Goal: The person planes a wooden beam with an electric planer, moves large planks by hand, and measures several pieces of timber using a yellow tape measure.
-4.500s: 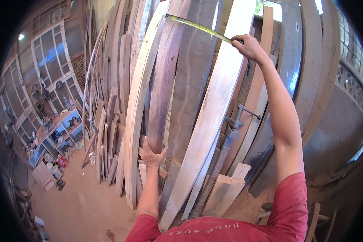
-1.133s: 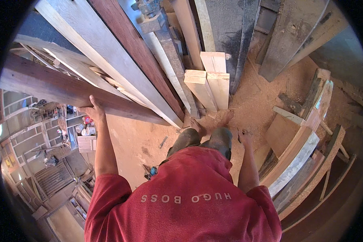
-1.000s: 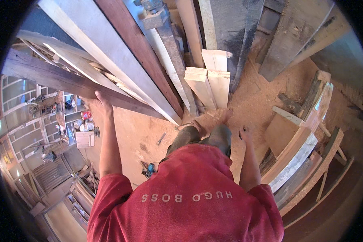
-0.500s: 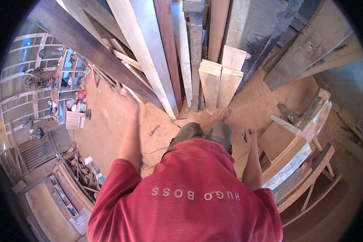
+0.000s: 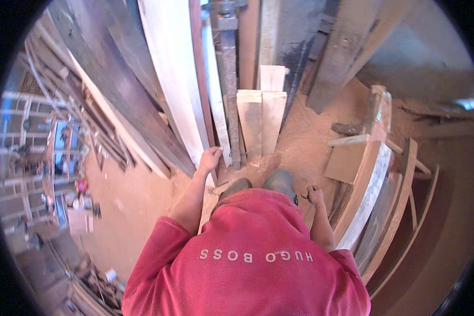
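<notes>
My left hand (image 5: 210,159), fingers curled, is at the lower end of a tall pale plank (image 5: 176,79) and a narrow reddish-brown plank (image 5: 201,89) leaning upright in front of me. Whether it grips an edge or only touches the wood cannot be made out. Low at my right side, my right hand (image 5: 315,195) is closed around a small dark object (image 5: 307,199), too small to name. Right of the planks a dark, rough upright bar (image 5: 229,95) stands beside short pale boards (image 5: 249,124).
Dark wide planks (image 5: 105,79) lean at the left, with thin timber strips beyond. On the right is a stack of boards (image 5: 371,179) next to a brown panel (image 5: 345,161). Shelves with clutter (image 5: 31,158) stand far left. Sawdust covers the floor (image 5: 126,205).
My left hand has moved from the left, near the dark plank, rightward to the pale plank's lower end. The view has turned left. My right hand stays low with the dark object.
</notes>
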The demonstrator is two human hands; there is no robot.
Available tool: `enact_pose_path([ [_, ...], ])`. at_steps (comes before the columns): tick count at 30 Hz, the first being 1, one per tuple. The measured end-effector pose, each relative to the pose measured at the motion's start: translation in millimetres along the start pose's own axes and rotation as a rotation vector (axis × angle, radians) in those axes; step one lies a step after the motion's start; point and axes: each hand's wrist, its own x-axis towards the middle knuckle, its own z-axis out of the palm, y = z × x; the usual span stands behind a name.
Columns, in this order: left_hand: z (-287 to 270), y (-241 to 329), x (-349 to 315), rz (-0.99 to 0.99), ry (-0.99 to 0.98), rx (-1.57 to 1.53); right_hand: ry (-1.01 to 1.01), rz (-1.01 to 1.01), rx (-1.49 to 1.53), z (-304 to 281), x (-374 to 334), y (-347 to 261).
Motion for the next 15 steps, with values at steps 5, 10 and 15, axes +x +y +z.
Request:
enact_pose_path([
  [5, 8.2, -20.7, 4.9, 0.145, -0.151, 0.002, 0.21, -0.069, 0.016, 67.5, -58.5, 93.7],
  [10, 51.8, -120.0, -74.5, 0.247, -0.404, 0.13, 0.175, 0.046, -0.073, 116.3, -191.0, 84.2],
  [15, 132.6, -300.8, -127.2, 0.226, -0.909, 0.222, 0.116, 0.356, 0.026, 175.8, -290.4, 171.9],
])
